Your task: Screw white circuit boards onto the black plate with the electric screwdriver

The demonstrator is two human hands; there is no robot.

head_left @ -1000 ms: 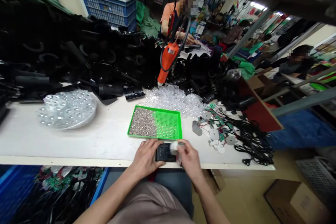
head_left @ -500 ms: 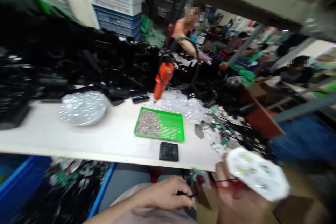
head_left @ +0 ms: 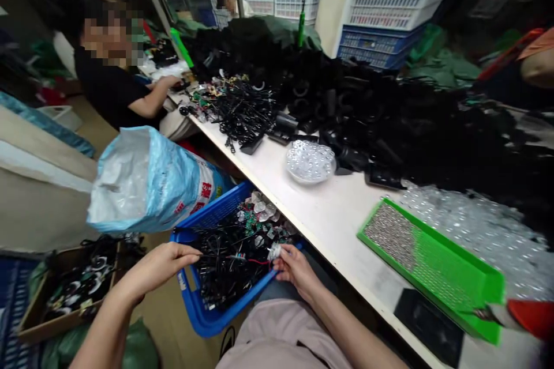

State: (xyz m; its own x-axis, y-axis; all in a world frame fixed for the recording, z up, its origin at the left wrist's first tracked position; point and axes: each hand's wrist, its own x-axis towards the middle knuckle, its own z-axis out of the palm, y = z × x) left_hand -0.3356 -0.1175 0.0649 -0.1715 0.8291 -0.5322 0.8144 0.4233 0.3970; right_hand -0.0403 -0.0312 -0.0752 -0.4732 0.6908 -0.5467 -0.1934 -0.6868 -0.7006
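My left hand (head_left: 162, 265) reaches over the near left edge of a blue plastic crate (head_left: 203, 314) and pinches a thin black wire (head_left: 216, 255). My right hand (head_left: 294, 268) is closed on a small white round board (head_left: 274, 251) at the other end of that wire, over the crate's right side. The crate holds a tangle of black cables and small green and white circuit boards (head_left: 255, 222). It sits on the floor below the white workbench (head_left: 337, 213).
A green tray (head_left: 437, 268) half covered with small screws and a black square part (head_left: 426, 326) lie on the bench. A clear dish of lenses (head_left: 310, 161), piles of black parts and a blue-white sack (head_left: 147, 181) stand around. A person in black sits at the far left.
My view has swung left from the bench to the blue crate on the floor. Both hands left the bench edge, and the wired white board has moved down to the crate.
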